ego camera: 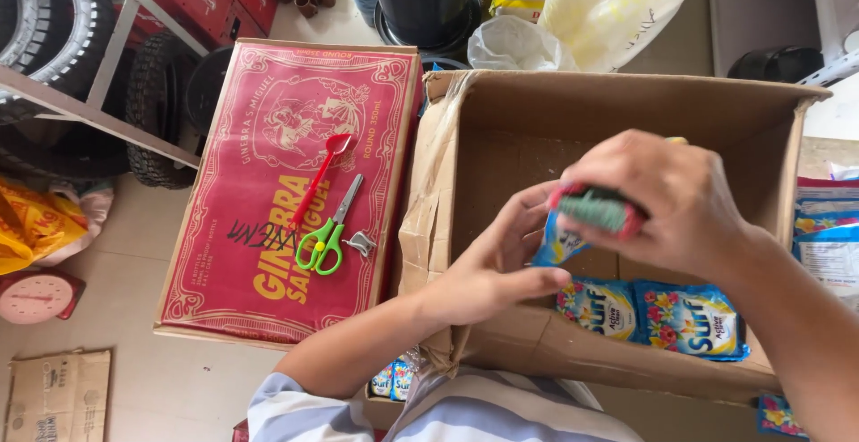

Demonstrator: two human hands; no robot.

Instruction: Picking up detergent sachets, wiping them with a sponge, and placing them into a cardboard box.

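Observation:
Over an open brown cardboard box (pixel 501 129), my right hand (pixel 667 196) grips a bunched bundle of sachets with red and green edges (pixel 598 209). My left hand (pixel 497 259) pinches the lower blue end of that bundle (pixel 557 245) from the left. Two blue sachets with flower prints (pixel 653 315) lie flat on the box floor below my hands.
A red carton (pixel 268 254) lies flat left of the box, with a red plastic spoon (pixel 320 178), green-handled scissors (pixel 329 232) and a small metal clip (pixel 361 243) on it. Tyres (pixel 54 21) on a rack, a pink scale (pixel 36 297), bags and more sachets (pixel 828 227) surround the spot.

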